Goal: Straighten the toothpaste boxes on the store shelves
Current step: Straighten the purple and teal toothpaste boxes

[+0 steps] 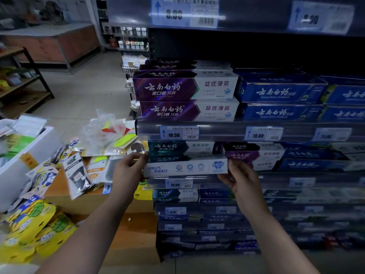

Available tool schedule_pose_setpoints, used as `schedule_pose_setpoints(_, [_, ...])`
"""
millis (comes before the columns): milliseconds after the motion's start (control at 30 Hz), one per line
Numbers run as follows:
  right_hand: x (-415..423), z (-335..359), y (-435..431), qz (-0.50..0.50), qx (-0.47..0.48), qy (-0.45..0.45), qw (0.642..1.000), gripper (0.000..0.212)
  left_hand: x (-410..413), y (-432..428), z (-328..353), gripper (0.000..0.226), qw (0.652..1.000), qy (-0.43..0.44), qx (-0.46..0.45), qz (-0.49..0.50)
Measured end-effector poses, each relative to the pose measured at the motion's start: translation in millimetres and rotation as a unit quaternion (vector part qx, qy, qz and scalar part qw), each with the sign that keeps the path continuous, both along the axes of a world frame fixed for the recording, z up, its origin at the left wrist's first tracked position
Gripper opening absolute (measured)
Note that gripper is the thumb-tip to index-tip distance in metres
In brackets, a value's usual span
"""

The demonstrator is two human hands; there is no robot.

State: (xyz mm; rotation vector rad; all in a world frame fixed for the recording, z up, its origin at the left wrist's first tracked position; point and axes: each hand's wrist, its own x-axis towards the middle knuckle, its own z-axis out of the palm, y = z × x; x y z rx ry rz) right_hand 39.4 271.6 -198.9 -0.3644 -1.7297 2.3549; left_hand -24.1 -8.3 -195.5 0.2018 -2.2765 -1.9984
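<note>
Pinched at both ends: white toothpaste box (185,168), left grip (129,168) curled on its left end, right grip (238,176) curled on its right end. Held level at frame centre, just in front of shelf edge (205,180) with 20.50 price tag (178,183). Right behind: teal boxes (177,147), purple boxes (243,155). Upper centre: purple-white stacks (185,95), blue stacks (280,95) to their right. Lower left: counter (59,188) with yellow packets (29,230).

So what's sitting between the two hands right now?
A white toothpaste box, lying lengthwise: the left hand grips its left end, the right hand its right end. The head view shows it.
</note>
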Motion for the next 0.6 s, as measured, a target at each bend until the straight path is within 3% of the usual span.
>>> schedule_pose_setpoints(200, [-1,5,-9,0.043,-0.026,0.043,0.998,0.057,-3,-9,-9,0.022,0.999,-0.032,0.032,0.002])
schedule_pose_setpoints(367, [6,15,-41,0.144,-0.141,0.058,0.978,0.037,-5,-21,-28,0.025,0.998,-0.060,0.028,0.004])
schedule_pose_setpoints(500, [13,16,-67,0.228,-0.118,0.050,0.965,0.042,-3,-24,-42,0.028,0.996,-0.084,0.016,0.026])
schedule_pose_setpoints(600, [14,16,-75,0.224,-0.114,0.037,0.967,0.044,-2,-25,-46,0.024,0.994,-0.092,0.058,0.029])
